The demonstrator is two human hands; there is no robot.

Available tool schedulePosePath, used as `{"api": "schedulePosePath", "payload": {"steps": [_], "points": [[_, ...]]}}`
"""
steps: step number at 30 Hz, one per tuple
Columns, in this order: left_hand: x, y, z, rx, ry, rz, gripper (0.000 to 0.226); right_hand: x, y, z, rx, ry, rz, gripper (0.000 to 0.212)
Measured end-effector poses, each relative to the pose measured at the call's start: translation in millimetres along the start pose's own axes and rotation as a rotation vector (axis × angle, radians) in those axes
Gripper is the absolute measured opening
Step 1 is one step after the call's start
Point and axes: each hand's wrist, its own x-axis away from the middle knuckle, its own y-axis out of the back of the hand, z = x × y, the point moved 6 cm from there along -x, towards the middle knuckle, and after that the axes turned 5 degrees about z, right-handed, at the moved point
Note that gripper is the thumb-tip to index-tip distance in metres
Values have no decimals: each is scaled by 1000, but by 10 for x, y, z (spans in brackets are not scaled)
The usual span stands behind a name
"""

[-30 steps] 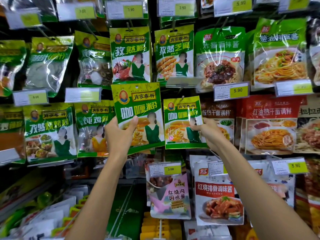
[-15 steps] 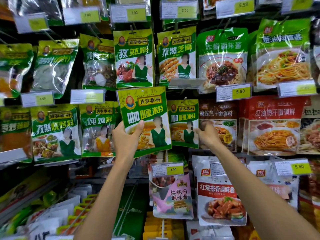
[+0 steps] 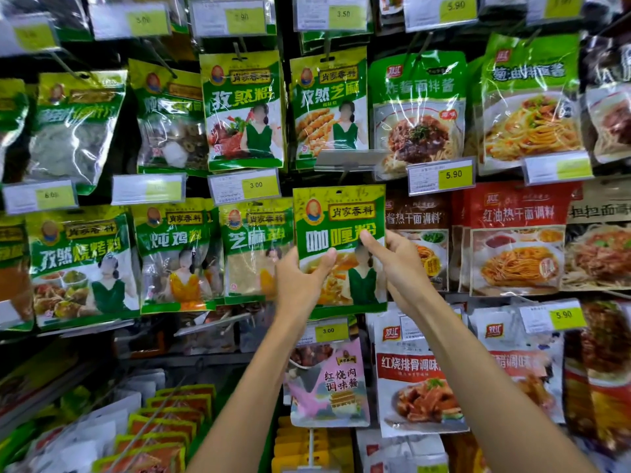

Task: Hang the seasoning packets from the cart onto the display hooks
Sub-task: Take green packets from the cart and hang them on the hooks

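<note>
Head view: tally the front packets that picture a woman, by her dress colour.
Green-dress packets: 4, counting the held packet gripped by the left hand and right hand
Orange-dress packets: 2
Total: 6

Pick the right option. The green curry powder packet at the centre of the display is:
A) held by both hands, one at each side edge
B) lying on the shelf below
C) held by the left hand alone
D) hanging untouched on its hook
A: the left hand holds the left edge of the curry powder packet and the right hand holds its right edge, both thumbs on its front.
</note>
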Motion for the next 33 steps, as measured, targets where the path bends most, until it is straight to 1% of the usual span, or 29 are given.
{"api": "schedulePosePath", "payload": {"steps": [1,2,3,4,6,8,10,13,16,19,23,26,29,32,33], "points": [[-21,7,-28,-58,-21,11,18,0,40,-5,2,13,-17,32],[-58,57,-60,-110,-57,-11,18,1,66,-8,8,22,-23,24],[-105,152,-116,-157,-112,-76,17,8,89,-10,14,27,-27,27],[-152,281,-207,-223,-199,-180,16,8,121,-20,21,22,-35,31],[-253,498,-418,-437,-396,-390,19,-6,190,-41,42,8,-55,35],[-385,589,-566,-672,-550,-498,25,-41,251,-62,69,-10,-71,35],[-535,627,-613,-837,-633,-519,30,-82,288,-40,77,-17,-90,30],[-717,632,-535,-984,-646,-465,37,-185,286,16,66,-13,-104,25],[-799,629,-434,-1040,-673,-427,39,-293,253,13,46,-45,-107,25],[-815,654,-431,-1050,-728,-459,38,-360,222,-24,35,-76,-105,26],[-832,662,-440,-1037,-766,-451,37,-414,231,-109,-3,-113,-125,17],[-824,662,-435,-1016,-784,-438,37,-483,248,-166,15,-141,-156,24],[-812,662,-443,-1016,-789,-442,37,-606,246,-246,51,-174,-187,23],[-805,668,-454,-1018,-791,-441,37,-726,222,-319,149,-183,-228,18],[-805,672,-458,-1019,-794,-440,37,-763,212,-335,180,-179,-235,21]]}}
